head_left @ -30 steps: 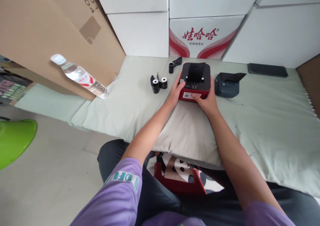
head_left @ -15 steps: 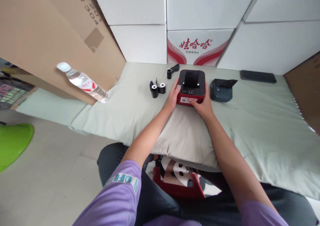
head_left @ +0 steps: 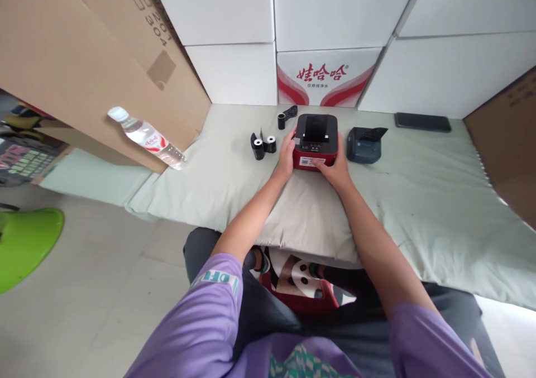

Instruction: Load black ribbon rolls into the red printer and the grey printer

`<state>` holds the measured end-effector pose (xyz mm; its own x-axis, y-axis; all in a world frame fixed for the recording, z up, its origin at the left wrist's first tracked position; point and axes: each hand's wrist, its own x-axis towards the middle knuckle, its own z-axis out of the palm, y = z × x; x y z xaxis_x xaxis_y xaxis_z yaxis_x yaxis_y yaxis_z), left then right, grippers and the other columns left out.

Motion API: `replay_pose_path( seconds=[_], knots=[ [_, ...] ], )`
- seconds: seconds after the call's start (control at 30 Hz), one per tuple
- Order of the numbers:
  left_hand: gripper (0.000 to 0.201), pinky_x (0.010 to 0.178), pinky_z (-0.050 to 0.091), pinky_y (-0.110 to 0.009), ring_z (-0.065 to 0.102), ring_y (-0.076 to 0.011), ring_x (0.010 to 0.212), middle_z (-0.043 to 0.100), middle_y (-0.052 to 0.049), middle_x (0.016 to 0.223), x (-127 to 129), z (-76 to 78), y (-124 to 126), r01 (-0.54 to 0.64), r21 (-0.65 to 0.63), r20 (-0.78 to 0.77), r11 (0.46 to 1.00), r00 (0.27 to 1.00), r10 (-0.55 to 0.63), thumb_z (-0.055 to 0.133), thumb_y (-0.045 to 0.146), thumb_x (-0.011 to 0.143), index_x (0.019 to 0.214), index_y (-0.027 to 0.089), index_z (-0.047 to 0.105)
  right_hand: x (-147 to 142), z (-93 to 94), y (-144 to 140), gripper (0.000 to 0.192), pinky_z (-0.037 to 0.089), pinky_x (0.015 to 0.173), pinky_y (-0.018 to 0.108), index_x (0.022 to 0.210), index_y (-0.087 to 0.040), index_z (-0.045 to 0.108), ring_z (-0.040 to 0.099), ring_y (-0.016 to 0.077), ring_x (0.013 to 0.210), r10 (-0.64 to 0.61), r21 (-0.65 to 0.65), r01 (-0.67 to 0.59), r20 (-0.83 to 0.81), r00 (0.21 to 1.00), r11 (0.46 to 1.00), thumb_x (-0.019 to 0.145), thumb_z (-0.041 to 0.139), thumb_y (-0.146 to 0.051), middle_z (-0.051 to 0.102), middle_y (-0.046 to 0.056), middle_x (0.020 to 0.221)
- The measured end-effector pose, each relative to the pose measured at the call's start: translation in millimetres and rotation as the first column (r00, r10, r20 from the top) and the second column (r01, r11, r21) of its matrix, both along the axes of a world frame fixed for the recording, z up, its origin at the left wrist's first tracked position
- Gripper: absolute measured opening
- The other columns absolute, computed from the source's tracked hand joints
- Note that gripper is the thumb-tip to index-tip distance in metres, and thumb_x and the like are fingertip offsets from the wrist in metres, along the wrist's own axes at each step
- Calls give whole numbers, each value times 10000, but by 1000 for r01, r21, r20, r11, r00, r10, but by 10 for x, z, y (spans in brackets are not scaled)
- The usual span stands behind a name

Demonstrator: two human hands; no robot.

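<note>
My left hand (head_left: 286, 156) and right hand (head_left: 335, 168) clasp the sides of the small red-and-black plastic label printer (head_left: 315, 142) at upper centre of the frame, and on this soft pale-green padded cloth (head_left: 419, 199) it could tip or slide into the 2 black paper rolls (head_left: 263, 143).

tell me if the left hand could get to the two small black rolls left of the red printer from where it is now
Probably yes: the left hand rests on the red printer's left side, and only bare cloth lies between it and the two black rolls.

glossy red plastic printer (head_left: 315, 143), matt pale cloth mat (head_left: 419, 199)
</note>
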<state>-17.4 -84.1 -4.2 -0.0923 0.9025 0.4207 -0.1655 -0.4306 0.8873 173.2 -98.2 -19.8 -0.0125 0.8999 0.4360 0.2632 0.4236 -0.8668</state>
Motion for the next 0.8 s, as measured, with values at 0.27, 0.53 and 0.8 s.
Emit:
replay_pose_path(
  seconds=[0.27,0.53,0.8],
  knots=[
    [769,1359,268,-374,485,-287,1547,617,-86,1557,-49,59,-53,-85,91,-112,992,989,95,461,836,974,1450,288,714,17,-40,46,1392,251,1423,587,1725,-260,242,365,365,1685,13,14,-13,9,1000,1000,623,857,-850,339,165,1812],
    [810,1271,393,-394,585,-284,1410,658,-104,1397,-106,-20,32,-162,152,-192,975,963,190,400,925,946,1312,285,734,24,-79,82,1403,244,1422,584,1728,-251,236,361,369,1687,19,35,-20,17,1000,999,623,842,-870,351,164,1804],
    [630,1236,453,-439,615,-267,1340,677,-100,1291,-158,-120,131,-191,242,-227,951,942,247,402,814,1027,1154,298,741,38,-2,52,1380,248,1423,582,1730,-282,225,323,369,1704,33,2,-33,61,998,999,630,849,-834,321,140,1817]
  ],
)
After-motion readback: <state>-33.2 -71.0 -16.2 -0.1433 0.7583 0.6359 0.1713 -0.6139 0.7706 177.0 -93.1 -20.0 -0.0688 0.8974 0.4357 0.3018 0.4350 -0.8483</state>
